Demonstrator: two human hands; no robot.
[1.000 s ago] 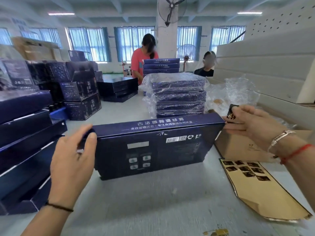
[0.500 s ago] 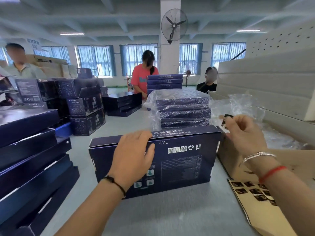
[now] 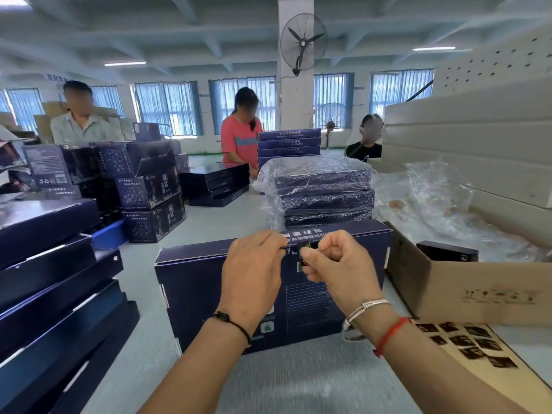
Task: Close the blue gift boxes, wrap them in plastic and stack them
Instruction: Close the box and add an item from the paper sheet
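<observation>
A worker's two hands meet at the top front edge of a dark blue gift box (image 3: 206, 282) standing on its long side on a grey bench (image 3: 286, 383). The left hand (image 3: 254, 276) rests against the box's front face, its fingers curled over the closed lid edge. Just beside it, the right hand (image 3: 340, 270) has its grip pressed together on a small dark sticker (image 3: 307, 254), pinched between thumb and forefinger at that same edge. Directly behind the box sits a stack of blue boxes wrapped in clear plastic (image 3: 322, 198). To the box's right stands an open cardboard carton (image 3: 478, 291), loose plastic film (image 3: 433, 204) bunched behind it, and a brown backing sheet of dark stickers (image 3: 478, 348) lies on the bench in front of the carton. Left of the box, unwrapped blue boxes (image 3: 53, 264) are piled in leaning stacks. Three other people work farther back, beyond the wrapped stack, under a wall fan (image 3: 303, 43).
</observation>
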